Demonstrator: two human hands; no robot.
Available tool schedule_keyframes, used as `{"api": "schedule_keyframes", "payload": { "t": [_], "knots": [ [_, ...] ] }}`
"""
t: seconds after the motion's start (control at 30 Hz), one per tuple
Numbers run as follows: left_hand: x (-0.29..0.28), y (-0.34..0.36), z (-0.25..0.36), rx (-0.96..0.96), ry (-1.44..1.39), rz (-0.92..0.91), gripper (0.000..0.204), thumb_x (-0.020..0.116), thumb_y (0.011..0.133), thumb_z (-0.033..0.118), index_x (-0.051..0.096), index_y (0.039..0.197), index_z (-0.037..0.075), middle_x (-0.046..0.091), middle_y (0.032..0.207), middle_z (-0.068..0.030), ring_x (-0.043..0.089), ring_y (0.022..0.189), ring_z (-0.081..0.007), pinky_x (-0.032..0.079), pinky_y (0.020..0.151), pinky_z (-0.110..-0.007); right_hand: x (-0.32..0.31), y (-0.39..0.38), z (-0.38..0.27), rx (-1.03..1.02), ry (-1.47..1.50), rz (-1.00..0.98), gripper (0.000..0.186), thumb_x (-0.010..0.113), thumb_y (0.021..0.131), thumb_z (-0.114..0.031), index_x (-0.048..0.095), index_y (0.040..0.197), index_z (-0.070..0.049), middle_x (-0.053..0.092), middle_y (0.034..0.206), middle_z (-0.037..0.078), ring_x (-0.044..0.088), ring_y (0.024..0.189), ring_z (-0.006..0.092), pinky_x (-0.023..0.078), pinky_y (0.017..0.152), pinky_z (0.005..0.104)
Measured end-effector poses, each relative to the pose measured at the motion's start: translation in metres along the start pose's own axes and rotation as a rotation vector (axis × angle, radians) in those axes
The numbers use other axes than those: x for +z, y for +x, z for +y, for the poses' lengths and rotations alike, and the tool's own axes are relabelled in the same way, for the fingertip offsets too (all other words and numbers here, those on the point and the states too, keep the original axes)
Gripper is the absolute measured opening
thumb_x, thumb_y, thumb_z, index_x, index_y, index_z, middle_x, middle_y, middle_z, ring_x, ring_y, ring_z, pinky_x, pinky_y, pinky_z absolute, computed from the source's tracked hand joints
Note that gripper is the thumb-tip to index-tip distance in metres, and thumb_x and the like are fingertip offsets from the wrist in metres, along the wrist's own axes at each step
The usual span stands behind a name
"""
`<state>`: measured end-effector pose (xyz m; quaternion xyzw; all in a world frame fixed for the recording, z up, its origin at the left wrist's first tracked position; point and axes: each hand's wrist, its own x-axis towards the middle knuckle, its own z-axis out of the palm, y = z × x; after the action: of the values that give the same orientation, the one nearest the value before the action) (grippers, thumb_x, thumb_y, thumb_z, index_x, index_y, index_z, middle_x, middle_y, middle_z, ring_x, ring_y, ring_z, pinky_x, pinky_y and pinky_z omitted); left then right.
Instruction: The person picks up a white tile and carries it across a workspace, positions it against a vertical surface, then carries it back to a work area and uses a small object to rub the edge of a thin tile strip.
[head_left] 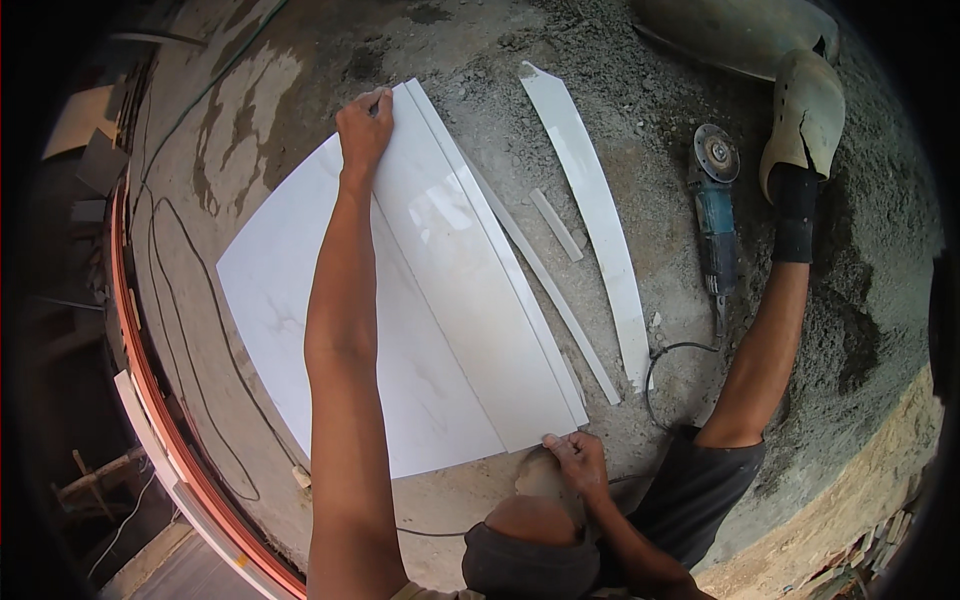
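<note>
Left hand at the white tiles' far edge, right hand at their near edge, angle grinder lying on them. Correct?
Not quite: the head view shows the angle grinder on the concrete floor, right of the white tiles. The left hand and right hand are placed as you say.

Polished white tile lies before you on rough, gritty concrete.
Your broad tile (270, 300) looks like smooth glazed ceramic with faint marbling, and the narrower tile (455, 270) on it is glossy enough to mirror light; the curved-looking offcut (590, 190) has a smooth face too. Under them you have a matt concrete floor (275, 90), loose and crumbly toward your right. Your grinder (715, 225) pairs a dull plastic-looking body with a metal disc (716, 153). Your shoe (808, 110) seems moulded plastic or rubber, matt and cracked; your sock (795, 215) and shorts (690, 490) are dark, unshiny cloth.
</note>
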<state>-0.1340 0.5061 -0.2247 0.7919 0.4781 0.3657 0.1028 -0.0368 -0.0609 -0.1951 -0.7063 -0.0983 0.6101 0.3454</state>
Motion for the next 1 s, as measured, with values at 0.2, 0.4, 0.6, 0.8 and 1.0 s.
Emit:
{"api": "schedule_keyframes", "payload": {
  "t": [0.2, 0.4, 0.6, 0.8, 1.0],
  "knots": [
    [-0.001, -0.002, -0.022, 0.053, 0.107, 0.000, 0.035, 0.062, 0.092, 0.031, 0.075, 0.106, 0.002, 0.071, 0.100, -0.0241, 0.069, 0.095, -0.0401, 0.053, 0.088, -0.041, -0.001, 0.007, 0.006, 0.014, -0.017, -0.056, 0.039, 0.075, 0.091, -0.030, 0.064, 0.070, 0.002, 0.052, 0.056, -0.001, 0.048, 0.053, 0.0072, 0.040, 0.049, 0.0273],
    [0.010, 0.001, -0.019, 0.019, 0.120, -0.082, 0.041, 0.055, 0.095, 0.041, 0.073, 0.115, 0.010, 0.071, 0.110, -0.0205, 0.066, 0.106, -0.0397, 0.049, 0.096, -0.041, -0.015, 0.004, 0.004, -0.015, -0.117, -0.025, 0.037, 0.075, 0.090, -0.031, 0.065, 0.075, 0.001, 0.048, 0.059, -0.006, 0.039, 0.054, 0.0038, 0.032, 0.048, 0.0259],
    [0.012, 0.001, -0.026, -0.015, 0.141, -0.109, 0.045, 0.054, 0.094, 0.046, 0.072, 0.119, 0.013, 0.070, 0.116, -0.0179, 0.065, 0.112, -0.0371, 0.048, 0.100, -0.040, -0.062, -0.024, -0.040, 0.107, -0.726, -0.101, 0.050, 0.073, 0.088, -0.039, 0.057, 0.122, -0.007, 0.065, 0.111, 0.017, 0.058, 0.111, 0.0386, 0.045, 0.096, 0.0459],
    [0.010, 0.008, -0.032, 0.227, 0.231, 0.045, 0.037, 0.056, 0.096, 0.042, 0.074, 0.113, 0.014, 0.071, 0.106, -0.0163, 0.067, 0.101, -0.0372, 0.050, 0.092, -0.044, -0.087, -0.004, -0.065, -0.132, 0.005, 0.017, 0.037, 0.054, 0.104, -0.030, 0.052, 0.127, -0.002, 0.066, 0.105, 0.014, 0.065, 0.101, 0.0248, 0.052, 0.086, 0.0368],
    [0.003, 0.002, -0.011, 0.265, 0.443, 0.035, 0.032, 0.061, 0.094, 0.041, 0.073, 0.099, 0.012, 0.070, 0.095, -0.0122, 0.067, 0.087, -0.0358, 0.052, 0.078, -0.049, -0.089, 0.014, -0.101, -0.159, 0.450, -0.004, 0.038, 0.040, 0.108, -0.026, 0.045, 0.133, 0.002, 0.066, 0.108, 0.019, 0.069, 0.098, 0.0259, 0.057, 0.088, 0.0349]
  ]
}}
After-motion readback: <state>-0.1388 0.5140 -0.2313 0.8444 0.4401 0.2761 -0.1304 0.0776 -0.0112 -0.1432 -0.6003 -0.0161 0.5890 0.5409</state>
